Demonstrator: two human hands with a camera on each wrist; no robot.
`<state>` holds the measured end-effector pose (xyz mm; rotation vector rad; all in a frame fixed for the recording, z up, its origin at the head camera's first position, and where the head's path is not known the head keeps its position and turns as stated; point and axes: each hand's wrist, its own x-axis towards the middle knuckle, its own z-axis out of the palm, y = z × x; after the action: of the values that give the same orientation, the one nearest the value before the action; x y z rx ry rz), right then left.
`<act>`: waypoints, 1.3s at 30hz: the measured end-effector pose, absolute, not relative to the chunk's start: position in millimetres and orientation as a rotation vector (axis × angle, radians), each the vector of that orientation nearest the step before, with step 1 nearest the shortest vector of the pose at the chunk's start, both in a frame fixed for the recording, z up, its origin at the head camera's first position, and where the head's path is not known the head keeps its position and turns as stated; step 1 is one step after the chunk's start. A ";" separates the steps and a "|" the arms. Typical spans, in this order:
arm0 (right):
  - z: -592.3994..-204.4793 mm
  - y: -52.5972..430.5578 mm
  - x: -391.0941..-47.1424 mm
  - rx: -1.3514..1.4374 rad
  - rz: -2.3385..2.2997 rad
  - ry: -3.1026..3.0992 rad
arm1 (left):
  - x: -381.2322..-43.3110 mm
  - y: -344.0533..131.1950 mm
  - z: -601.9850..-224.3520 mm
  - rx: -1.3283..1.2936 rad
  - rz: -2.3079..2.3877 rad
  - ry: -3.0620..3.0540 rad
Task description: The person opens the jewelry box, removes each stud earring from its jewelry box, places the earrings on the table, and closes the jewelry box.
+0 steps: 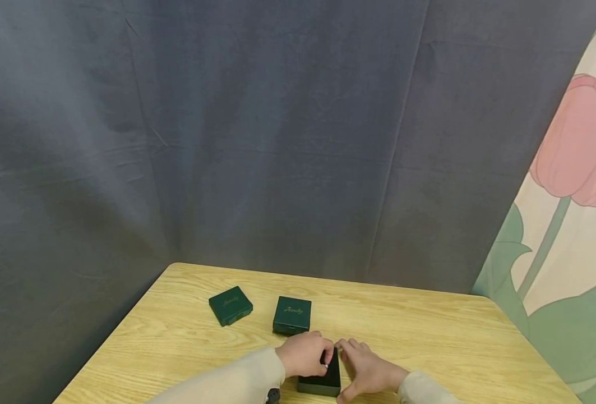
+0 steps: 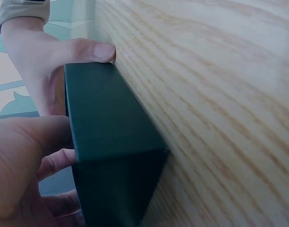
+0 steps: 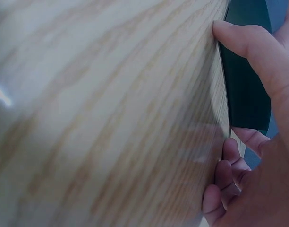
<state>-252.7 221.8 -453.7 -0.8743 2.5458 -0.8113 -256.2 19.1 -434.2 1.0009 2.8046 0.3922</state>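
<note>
A dark green box (image 1: pixel 320 387) with a black inside lies open near the table's front edge; its side wall (image 2: pixel 106 113) fills the middle of the left wrist view. Over the black inside, my left hand (image 1: pixel 305 354) pinches a small shiny thing (image 1: pixel 326 366), too small to make out, between thumb and fingertip. My right hand (image 1: pixel 370 370) holds the box at its right side, thumb at the near corner and fingers at the far one. In the right wrist view the right thumb (image 3: pixel 243 38) lies along the green wall (image 3: pixel 246 85).
Just beyond the left hand stands a closed green box (image 1: pixel 291 315) with gold script. Farther left lies another flat green piece (image 1: pixel 230 306) with similar script, box or lid. The wooden table (image 1: pixel 429 336) reaches back to a grey curtain (image 1: pixel 287 140).
</note>
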 end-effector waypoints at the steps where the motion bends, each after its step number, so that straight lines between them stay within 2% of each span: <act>1: -453.5 221.7 -252.7 -0.873 -0.809 2.546 | -256.3 19.1 -434.1 0.997 0.397 2.801; 26: -451.8 220.8 -251.6 -0.858 -0.795 2.541 | -255.0 20.6 -432.0 1.055 0.339 2.848; 39: -455.6 221.6 -251.5 -0.863 -0.810 2.560 | -260.4 0.5 -414.0 1.012 0.815 2.695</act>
<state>-251.5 221.6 -455.6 -0.8635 2.5599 -0.8095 -260.4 0.5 -414.0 1.0122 2.6947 0.8153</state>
